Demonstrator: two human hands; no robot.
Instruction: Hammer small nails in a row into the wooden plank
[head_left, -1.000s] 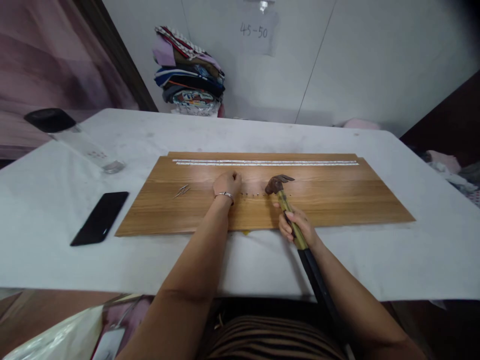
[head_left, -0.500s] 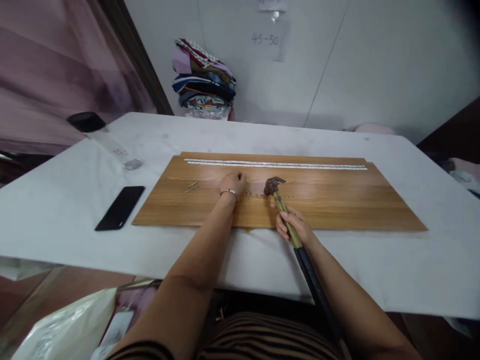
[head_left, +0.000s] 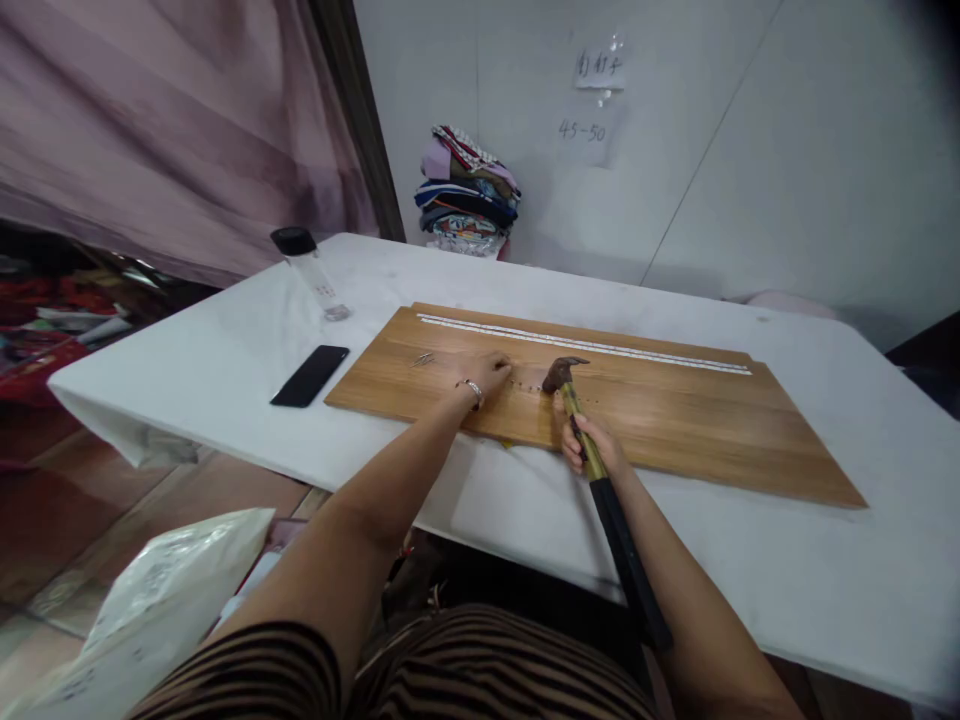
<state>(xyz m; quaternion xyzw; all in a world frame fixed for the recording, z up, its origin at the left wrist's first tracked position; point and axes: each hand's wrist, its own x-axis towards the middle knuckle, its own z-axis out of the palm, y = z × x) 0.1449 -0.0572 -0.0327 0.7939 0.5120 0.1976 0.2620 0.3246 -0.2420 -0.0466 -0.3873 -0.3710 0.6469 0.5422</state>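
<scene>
My right hand [head_left: 592, 445] is wrapped round the yellow part of the handle of a claw hammer [head_left: 613, 520]. The hammer's rusty head is low over a wooden board [head_left: 712, 430], near a row of small dark nails or holes [head_left: 526, 386]. My left hand [head_left: 487, 374], with a bracelet at the wrist, rests on the board left of that row. Its fingers are drawn together, and anything between them is too small to make out. A few loose nails [head_left: 424, 359] lie on the board further left. Two white measuring strips [head_left: 585, 342] run along its far side.
The board lies on a white-covered table [head_left: 225, 340]. A black phone [head_left: 310, 376] and a clear bottle with a black lid [head_left: 311, 273] stand or lie to the left. Folded cloths [head_left: 469, 190] are stacked behind the table by the wall.
The view has turned left, so the board and table appear slanted. My right hand still holds the hammer close to the board, and my left hand stays left of the row.
</scene>
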